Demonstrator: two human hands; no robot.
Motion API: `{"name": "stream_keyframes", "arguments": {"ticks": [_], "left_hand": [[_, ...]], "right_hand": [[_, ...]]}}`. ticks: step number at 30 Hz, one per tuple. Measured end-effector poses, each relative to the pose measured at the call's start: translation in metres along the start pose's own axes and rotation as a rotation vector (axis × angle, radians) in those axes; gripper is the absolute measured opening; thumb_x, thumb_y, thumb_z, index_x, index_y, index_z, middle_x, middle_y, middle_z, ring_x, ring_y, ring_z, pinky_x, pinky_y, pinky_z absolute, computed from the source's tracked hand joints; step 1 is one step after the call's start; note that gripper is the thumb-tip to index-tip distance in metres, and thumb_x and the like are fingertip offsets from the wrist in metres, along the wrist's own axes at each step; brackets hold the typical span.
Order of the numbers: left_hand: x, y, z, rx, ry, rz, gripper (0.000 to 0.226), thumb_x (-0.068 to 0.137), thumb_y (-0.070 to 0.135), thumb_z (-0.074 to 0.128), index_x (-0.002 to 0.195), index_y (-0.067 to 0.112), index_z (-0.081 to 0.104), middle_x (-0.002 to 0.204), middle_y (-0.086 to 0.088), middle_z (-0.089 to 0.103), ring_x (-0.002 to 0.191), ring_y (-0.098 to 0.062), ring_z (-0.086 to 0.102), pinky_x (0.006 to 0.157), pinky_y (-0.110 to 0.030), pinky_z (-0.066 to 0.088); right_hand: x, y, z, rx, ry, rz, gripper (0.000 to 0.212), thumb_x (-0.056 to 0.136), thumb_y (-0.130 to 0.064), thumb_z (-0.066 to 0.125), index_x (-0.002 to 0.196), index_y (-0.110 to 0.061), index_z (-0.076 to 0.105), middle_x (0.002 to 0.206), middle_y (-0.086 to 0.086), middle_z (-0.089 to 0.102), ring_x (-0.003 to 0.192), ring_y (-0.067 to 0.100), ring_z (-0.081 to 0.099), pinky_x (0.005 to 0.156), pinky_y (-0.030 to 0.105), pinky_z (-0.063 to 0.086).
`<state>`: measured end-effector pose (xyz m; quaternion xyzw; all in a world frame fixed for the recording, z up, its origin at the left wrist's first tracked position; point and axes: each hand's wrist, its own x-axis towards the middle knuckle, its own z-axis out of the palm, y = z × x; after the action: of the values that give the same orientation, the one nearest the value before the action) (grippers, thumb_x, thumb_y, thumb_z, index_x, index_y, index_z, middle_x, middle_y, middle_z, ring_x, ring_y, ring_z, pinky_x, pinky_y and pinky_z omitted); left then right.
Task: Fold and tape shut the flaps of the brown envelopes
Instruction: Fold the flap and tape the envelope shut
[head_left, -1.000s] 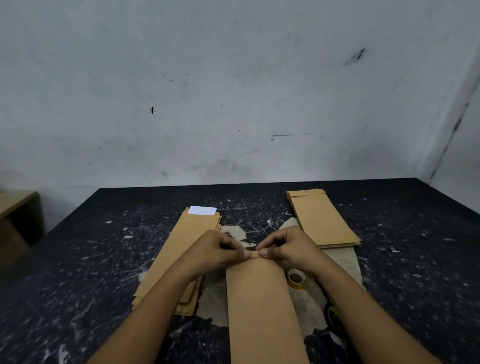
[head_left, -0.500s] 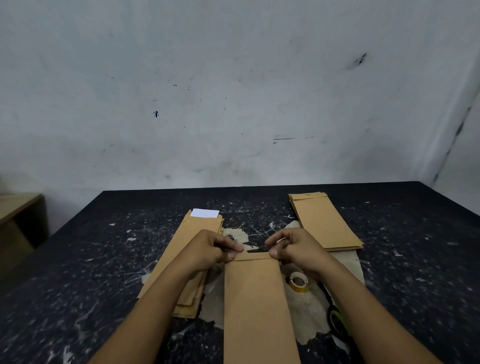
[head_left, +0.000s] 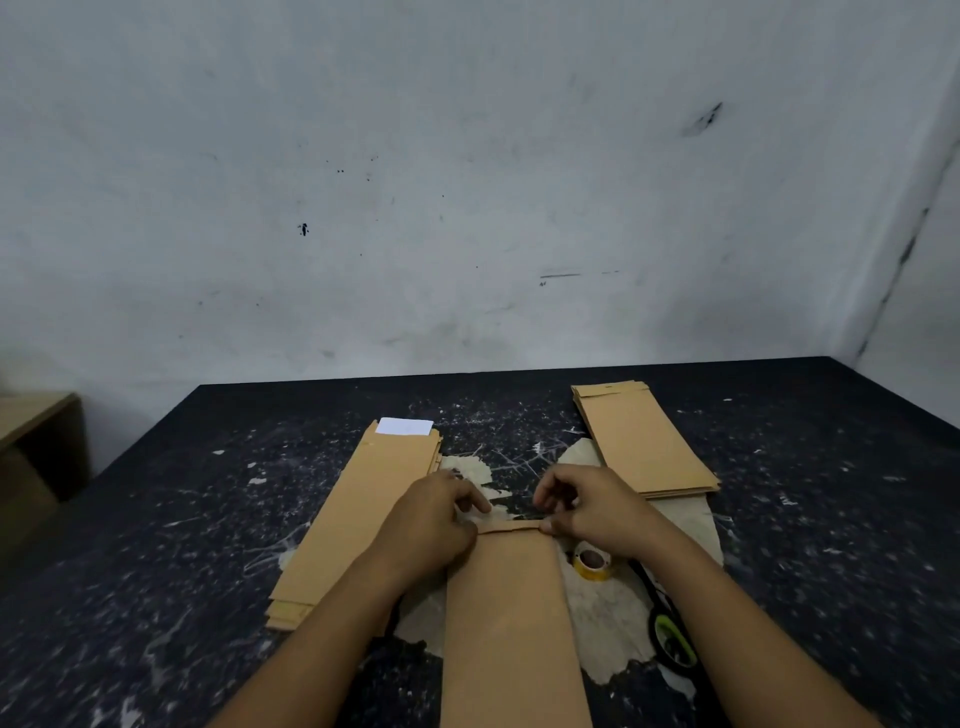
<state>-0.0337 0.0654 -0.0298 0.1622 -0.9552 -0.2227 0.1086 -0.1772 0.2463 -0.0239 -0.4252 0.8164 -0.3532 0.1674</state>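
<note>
A long brown envelope lies lengthwise in front of me on the black table. Its narrow top flap is folded over. My left hand pinches the flap's left corner. At the right corner, my right hand pinches the same flap with curled fingers. A small roll of clear tape with a yellow core lies just right of the envelope, under my right wrist.
One stack of brown envelopes with a white slip on top lies to the left. Another stack of envelopes is at the back right. Green-handled scissors lie near my right forearm. The wall stands close behind the table.
My hands have moved apart from the middle of the flap to its two corners, pressing the fold flat. The view has shifted slightly.
</note>
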Motion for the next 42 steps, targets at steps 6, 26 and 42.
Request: {"name": "stream_keyframes", "arguments": {"ticks": [6, 26, 42], "left_hand": [[-0.007, 0.021, 0.006, -0.027, 0.110, 0.293, 0.023, 0.088, 0.024, 0.060, 0.106, 0.034, 0.072, 0.101, 0.013, 0.058, 0.094, -0.004, 0.049, 0.076, -0.024, 0.041], [-0.002, 0.021, 0.006, -0.416, -0.038, 0.207, 0.014, 0.094, 0.024, 0.066, 0.092, 0.038, 0.069, 0.098, 0.013, 0.064, 0.096, -0.004, 0.056, 0.083, -0.022, 0.043], [0.000, 0.016, -0.001, -0.420, -0.005, 0.177, 0.014, 0.094, 0.024, 0.066, 0.091, 0.036, 0.070, 0.096, 0.007, 0.067, 0.092, -0.007, 0.057, 0.075, -0.014, 0.041]], "right_hand": [[-0.001, 0.011, -0.019, 0.064, 0.106, -0.014, 0.016, 0.084, -0.009, 0.078, 0.092, -0.022, 0.071, 0.092, -0.004, 0.072, 0.082, 0.001, 0.065, 0.076, 0.020, 0.054], [-0.012, -0.001, -0.026, 0.454, -0.073, 0.004, 0.041, 0.096, -0.048, 0.056, 0.096, -0.015, 0.081, 0.088, 0.002, 0.075, 0.072, 0.011, 0.063, 0.063, 0.023, 0.048], [-0.011, -0.010, -0.012, 0.688, 0.016, -0.035, 0.009, 0.088, -0.012, 0.074, 0.093, -0.004, 0.076, 0.080, 0.007, 0.069, 0.067, 0.016, 0.062, 0.055, 0.026, 0.052]]}}
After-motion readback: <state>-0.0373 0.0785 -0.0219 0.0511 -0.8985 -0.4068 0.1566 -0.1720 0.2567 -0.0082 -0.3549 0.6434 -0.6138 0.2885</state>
